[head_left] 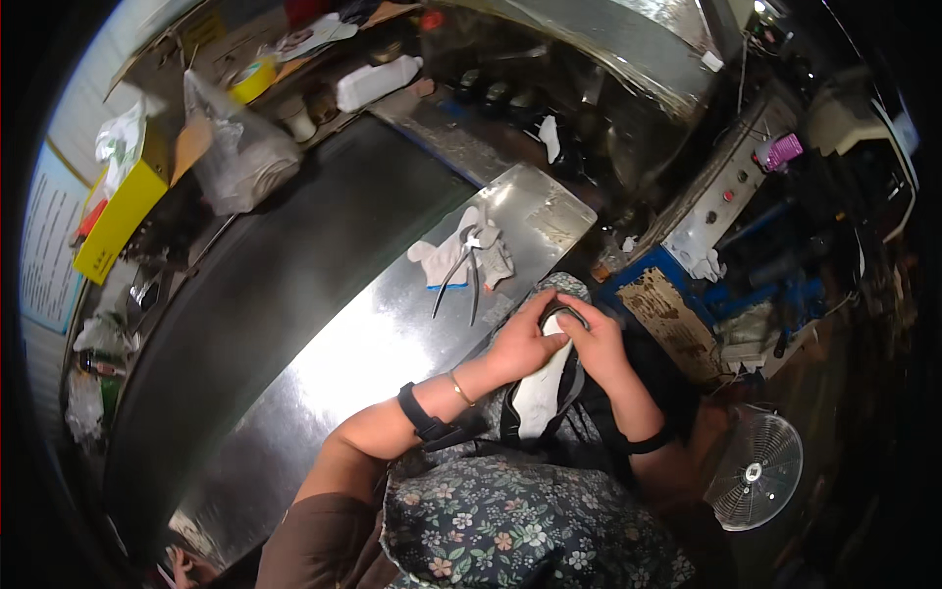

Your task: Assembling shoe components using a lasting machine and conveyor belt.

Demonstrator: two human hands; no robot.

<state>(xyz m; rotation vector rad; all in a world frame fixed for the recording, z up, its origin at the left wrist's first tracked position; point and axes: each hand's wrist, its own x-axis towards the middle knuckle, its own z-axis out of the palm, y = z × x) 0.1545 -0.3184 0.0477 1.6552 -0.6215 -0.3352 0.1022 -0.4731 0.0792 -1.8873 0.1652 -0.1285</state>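
A black shoe upper with a long white sole-shaped piece [540, 398] along its middle lies over my lap, its narrow end toward me. My left hand [527, 341] grips its far end from the left, thumb on the white surface. From the right, my right hand [597, 346] closes on the same end, with fingers curled at the black rim. Whatever lies under my fingers is hidden. Beyond my left hand, pliers [468, 265] with long dark handles rest, spread apart, on a whitish work glove [439, 257] on the shiny metal tabletop [329, 358].
A dark conveyor-like belt [294, 260] runs along the metal top. Behind it are a plastic bag [235, 147], a yellow box [123, 221] and a white bottle [378, 83]. At right stand a control panel [721, 211] and a round fan [754, 471]. A floral apron [520, 515] covers my lap.
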